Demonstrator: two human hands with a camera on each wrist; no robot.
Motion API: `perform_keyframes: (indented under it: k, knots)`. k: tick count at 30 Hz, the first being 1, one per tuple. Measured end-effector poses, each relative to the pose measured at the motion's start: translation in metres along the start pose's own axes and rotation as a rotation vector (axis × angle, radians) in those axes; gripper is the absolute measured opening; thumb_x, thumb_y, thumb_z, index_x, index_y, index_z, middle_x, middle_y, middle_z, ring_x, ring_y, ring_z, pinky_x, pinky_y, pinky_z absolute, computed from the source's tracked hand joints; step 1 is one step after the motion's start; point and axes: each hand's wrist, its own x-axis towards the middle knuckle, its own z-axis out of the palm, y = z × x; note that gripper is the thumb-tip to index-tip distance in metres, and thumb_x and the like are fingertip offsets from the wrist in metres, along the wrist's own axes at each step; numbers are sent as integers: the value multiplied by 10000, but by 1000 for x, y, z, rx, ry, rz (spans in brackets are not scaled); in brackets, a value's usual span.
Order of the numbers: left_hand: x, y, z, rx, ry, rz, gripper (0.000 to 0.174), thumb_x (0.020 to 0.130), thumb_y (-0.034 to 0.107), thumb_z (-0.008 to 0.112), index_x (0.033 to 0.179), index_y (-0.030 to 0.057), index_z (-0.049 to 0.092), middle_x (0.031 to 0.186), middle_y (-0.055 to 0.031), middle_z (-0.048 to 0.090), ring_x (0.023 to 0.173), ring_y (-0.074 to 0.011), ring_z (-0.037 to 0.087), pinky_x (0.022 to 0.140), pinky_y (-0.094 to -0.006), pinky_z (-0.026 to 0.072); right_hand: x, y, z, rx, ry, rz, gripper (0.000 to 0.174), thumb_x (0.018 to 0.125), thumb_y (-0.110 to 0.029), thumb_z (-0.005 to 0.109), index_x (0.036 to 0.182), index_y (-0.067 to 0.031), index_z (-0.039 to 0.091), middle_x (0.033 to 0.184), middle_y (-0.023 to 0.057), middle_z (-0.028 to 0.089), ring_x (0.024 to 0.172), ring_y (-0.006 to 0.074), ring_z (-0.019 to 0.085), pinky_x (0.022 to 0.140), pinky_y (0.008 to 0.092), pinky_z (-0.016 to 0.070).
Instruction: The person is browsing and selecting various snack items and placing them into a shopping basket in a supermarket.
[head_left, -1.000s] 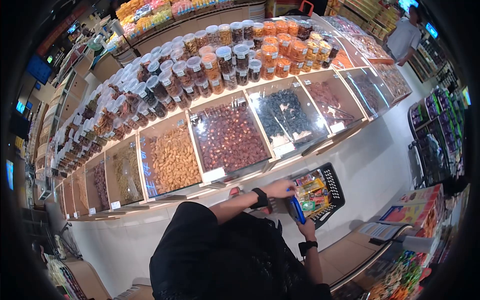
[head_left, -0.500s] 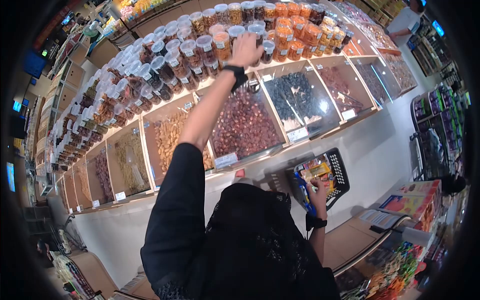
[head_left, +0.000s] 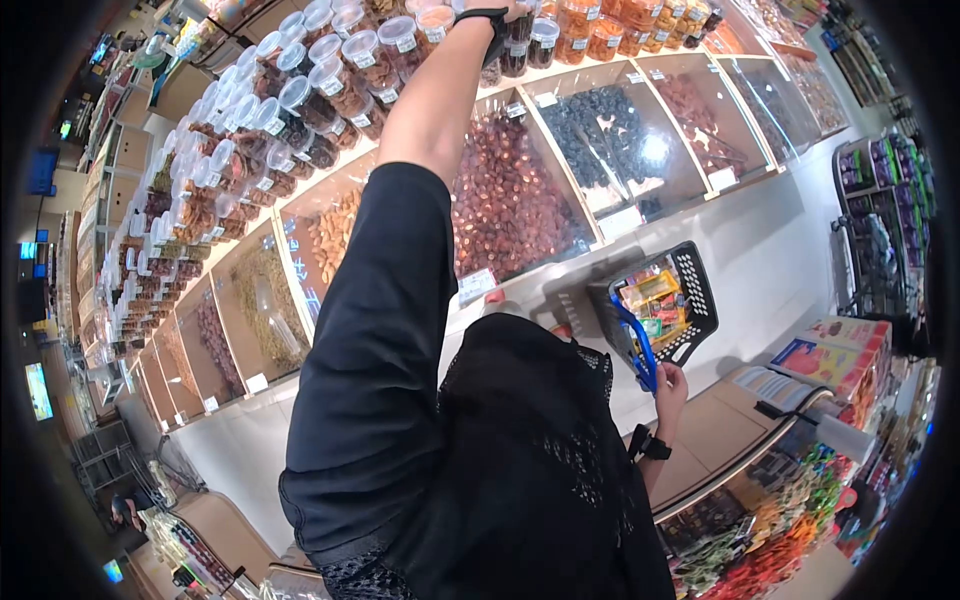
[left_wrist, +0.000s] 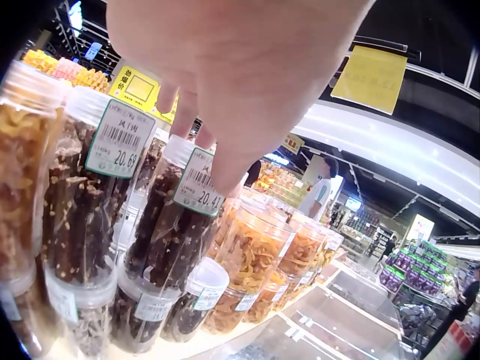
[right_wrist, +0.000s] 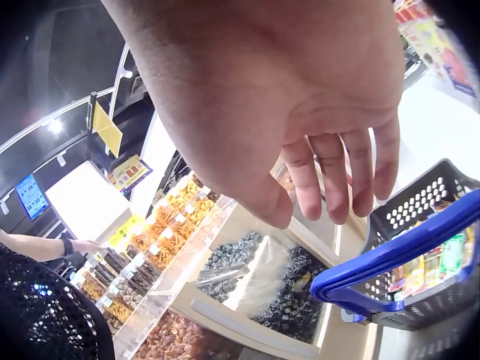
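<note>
My left hand (left_wrist: 232, 75) reaches among the stacked jars, fingers behind the lid and thumb on the near side of a clear plastic jar (left_wrist: 154, 232) of dark dried meat strips, labelled 20.42. That jar sits atop a shorter jar (left_wrist: 141, 319). Left of it stands a similar jar (left_wrist: 82, 210) labelled 20.69. In the head view, the left hand (head_left: 512, 10) is at the top edge, partly cut off. My right hand (head_left: 671, 391) is beside the blue handle (head_left: 638, 335) of a dark shopping basket (head_left: 699, 300). Its fingers hang loosely in the right wrist view, apart from the handle.
Lidded bins of dates (head_left: 515, 200), dark dried fruit (head_left: 600, 130) and almonds (head_left: 335, 235) line the counter below the jars. Colourful packets (head_left: 655, 300) lie in the basket. A display of goods (head_left: 770, 530) stands at right, and a shelf rack (head_left: 885, 215) beyond it.
My left hand has gone from the basket handle up over the bins to the jars and taken hold of one. The right hand has let go of the blue handle.
</note>
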Motion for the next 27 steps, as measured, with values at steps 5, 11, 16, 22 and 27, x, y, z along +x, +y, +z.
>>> perform_keyframes:
  k: [5,11,16,22,27]
  knots:
    - [-16,6,-50,-122,45,72,573,704,407,676,1179,113,550,1208,-202,522,1198,-363,404,1050,-531,232,8,-19,7,-20,-3,-35,187,877,-161,618,957,6,603,810,48,624,755,116,590,680,248,478]
    - [-55,31,-61,-592,422,261,650,628,425,766,1161,98,591,1056,-178,548,1032,-304,541,929,-421,407,31,-74,18,55,-14,-91,179,872,-155,621,936,11,611,826,61,636,765,111,588,696,249,478]
    - [-150,104,-99,-1318,167,218,652,691,262,799,1212,4,504,1164,-147,492,1048,-237,575,880,-327,510,65,-160,39,285,-170,-233,179,889,-145,607,970,15,607,913,52,632,853,111,585,784,246,464]
    - [-240,184,-103,-1699,-32,113,423,802,90,701,1161,-23,508,1115,-115,589,991,-147,587,820,-247,503,73,-287,72,836,-422,-465,377,965,-215,478,1264,9,437,1160,83,552,1087,135,526,928,280,423]
    - [-267,207,-88,-1606,27,4,416,836,193,685,1162,-21,541,1079,-65,592,911,-91,551,799,-237,460,76,-299,91,1151,-634,-330,414,988,-315,395,1266,-10,433,1142,105,580,985,160,593,834,305,487]
